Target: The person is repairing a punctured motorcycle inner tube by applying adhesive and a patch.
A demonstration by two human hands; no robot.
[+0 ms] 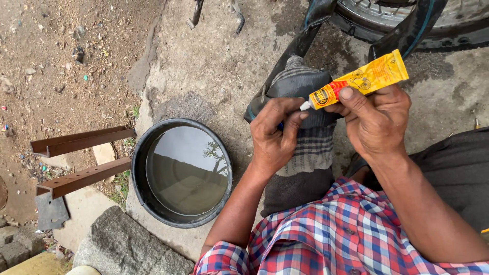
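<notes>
One glue tube (362, 80), two hands, one inner tube (298, 84), one water basin (182, 172)

We see one view only, from a camera on our head, looking steeply down and close over our hands (326, 127), our lap and the ground (204, 66) before us.

Your yellow and red glue tube (359, 80), black inner tube (300, 81), grey striped cloth (310, 147), black water basin (140, 147), red, blue and white checked shirt (331, 234)
</notes>
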